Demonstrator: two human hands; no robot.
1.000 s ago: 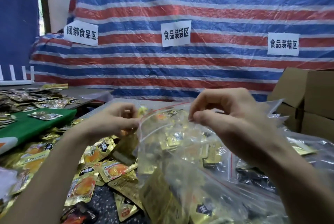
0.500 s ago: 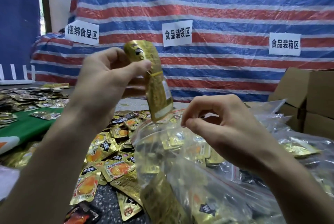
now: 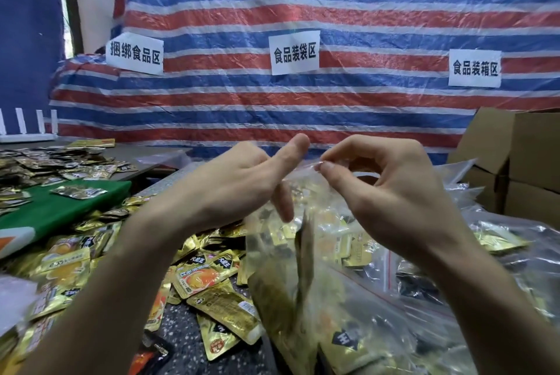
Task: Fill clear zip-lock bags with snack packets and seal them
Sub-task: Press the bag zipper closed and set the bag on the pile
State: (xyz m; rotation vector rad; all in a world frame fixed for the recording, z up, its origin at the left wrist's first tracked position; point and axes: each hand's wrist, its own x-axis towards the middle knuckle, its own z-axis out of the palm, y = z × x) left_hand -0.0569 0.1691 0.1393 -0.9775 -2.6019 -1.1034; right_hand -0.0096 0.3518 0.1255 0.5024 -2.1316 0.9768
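A clear zip-lock bag (image 3: 342, 308) stands in front of me, partly full of gold snack packets. My right hand (image 3: 391, 193) pinches the bag's top edge between thumb and forefinger and holds the mouth up. At the mouth is my left hand (image 3: 236, 180), with straight fingers pointing down into the opening, thumb raised, holding nothing. Just below those fingers a gold snack packet (image 3: 304, 241) stands on end inside the bag. Several loose gold packets (image 3: 197, 279) lie on the table at the lower left.
Filled clear bags (image 3: 500, 247) are heaped to the right, with cardboard boxes (image 3: 530, 162) behind them. A green board (image 3: 60, 211) and more packets (image 3: 45, 162) cover the left table. A striped tarpaulin (image 3: 333, 11) with paper signs hangs behind.
My left hand picked a gold packet from the pile, lifted it over the bag, then came down to the mouth and let it go. The packet now sits inside the bag.
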